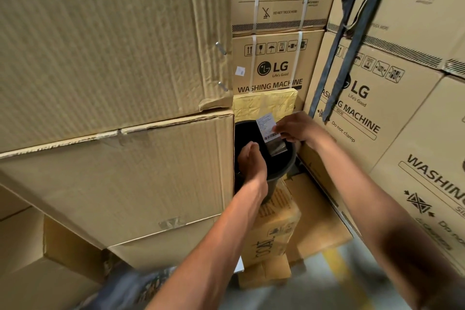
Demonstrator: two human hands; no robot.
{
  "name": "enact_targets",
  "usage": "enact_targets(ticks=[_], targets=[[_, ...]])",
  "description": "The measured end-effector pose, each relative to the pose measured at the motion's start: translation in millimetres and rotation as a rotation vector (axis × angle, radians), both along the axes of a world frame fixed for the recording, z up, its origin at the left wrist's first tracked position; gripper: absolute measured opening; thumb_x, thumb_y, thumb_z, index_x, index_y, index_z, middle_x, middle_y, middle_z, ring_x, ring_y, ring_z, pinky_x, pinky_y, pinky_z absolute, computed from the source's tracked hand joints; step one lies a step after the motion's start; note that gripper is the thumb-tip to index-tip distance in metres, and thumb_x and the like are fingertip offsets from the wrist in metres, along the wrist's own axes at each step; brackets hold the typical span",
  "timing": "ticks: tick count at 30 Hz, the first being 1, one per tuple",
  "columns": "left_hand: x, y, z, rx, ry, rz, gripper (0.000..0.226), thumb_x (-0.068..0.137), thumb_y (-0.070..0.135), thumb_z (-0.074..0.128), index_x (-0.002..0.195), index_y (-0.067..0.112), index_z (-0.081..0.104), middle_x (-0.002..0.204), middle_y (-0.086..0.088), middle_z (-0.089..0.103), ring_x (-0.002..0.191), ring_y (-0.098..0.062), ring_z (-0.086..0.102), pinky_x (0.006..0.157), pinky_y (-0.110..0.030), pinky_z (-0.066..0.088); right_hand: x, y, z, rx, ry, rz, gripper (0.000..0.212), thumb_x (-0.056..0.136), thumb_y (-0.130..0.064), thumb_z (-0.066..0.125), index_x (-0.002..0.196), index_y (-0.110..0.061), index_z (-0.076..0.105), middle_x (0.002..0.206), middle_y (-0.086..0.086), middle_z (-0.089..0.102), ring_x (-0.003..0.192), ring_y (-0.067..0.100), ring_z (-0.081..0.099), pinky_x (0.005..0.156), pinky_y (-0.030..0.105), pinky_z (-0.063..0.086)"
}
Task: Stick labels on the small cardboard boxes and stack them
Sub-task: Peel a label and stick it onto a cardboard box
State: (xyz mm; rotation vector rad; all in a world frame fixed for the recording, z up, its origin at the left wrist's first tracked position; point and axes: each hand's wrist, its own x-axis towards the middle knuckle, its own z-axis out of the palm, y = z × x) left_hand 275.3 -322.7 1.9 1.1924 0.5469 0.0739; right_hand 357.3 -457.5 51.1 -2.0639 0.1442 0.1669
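the right hand (294, 128) pinches a white label (268, 126) over a black bucket (281, 166); the left hand (251, 161) reaches into it, fingers loosely curled, grip unclear.

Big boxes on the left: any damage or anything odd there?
Yes. The upper big box has a torn, curled bottom corner beside the bucket, and its side staples stick out. The lower box has a frayed top edge.
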Motion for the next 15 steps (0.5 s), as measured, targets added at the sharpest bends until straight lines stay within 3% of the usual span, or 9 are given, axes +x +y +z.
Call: enact_targets(ticks=[2, 5, 9, 15], targets=[[-1.3, 4.1, -5.4, 0.039, -0.013, 0.011, 0.024, 0.100, 0.021, 0.052, 0.114, 0.012, 0.069, 0.114, -0.019, 0.066, 0.111, -0.036, 0.062, 0.096, -0.045, 0.049, 4.8, 0.7, -9.2, -0.042, -0.023, -0.001, 0.023, 0.087, -0.015, 0.081, 0.092, 0.007, 0.073, 0.066, 0.011, 0.063, 0.057, 0.018, 0.057, 0.050, 0.024, 0.047], [-8.6, 4.9, -9.5, 0.076, -0.030, 0.019, 0.028, 0.102, 0.019, 0.051, 0.125, 0.017, 0.067, 0.117, 0.001, 0.065, 0.110, -0.018, 0.060, 0.101, -0.036, 0.049, 6.1, 5.7, -22.6, -0.136, -0.034, 0.009, 0.025, 0.085, -0.016, 0.082, 0.088, 0.008, 0.075, 0.070, 0.016, 0.067, 0.061, 0.022, 0.060, 0.062, 0.034, 0.052], [-17.0, 1.7, -18.6, 0.139, -0.050, 0.005, 0.023, 0.100, 0.016, 0.054, 0.115, 0.021, 0.070, 0.112, -0.002, 0.070, 0.106, -0.021, 0.067, 0.097, -0.045, 0.056, 5.1, 16.3, -34.9, -0.189, 0.011, 0.054, 0.023, 0.087, -0.020, 0.081, 0.087, 0.002, 0.078, 0.078, 0.019, 0.075, 0.064, 0.021, 0.068, 0.069, 0.037, 0.061], [-31.5, 6.6, -27.4, 0.217, -0.121, -0.027, 0.025, 0.100, 0.014, 0.048, 0.110, 0.023, 0.069, 0.102, -0.002, 0.074, 0.098, -0.022, 0.071, 0.093, -0.048, 0.058, -17.5, 22.8, -37.5, -0.043, 0.040, 0.030, 0.023, 0.095, -0.018, 0.072, 0.105, 0.002, 0.075, 0.096, 0.018, 0.076, 0.069, 0.017, 0.069, 0.063, 0.025, 0.061]])
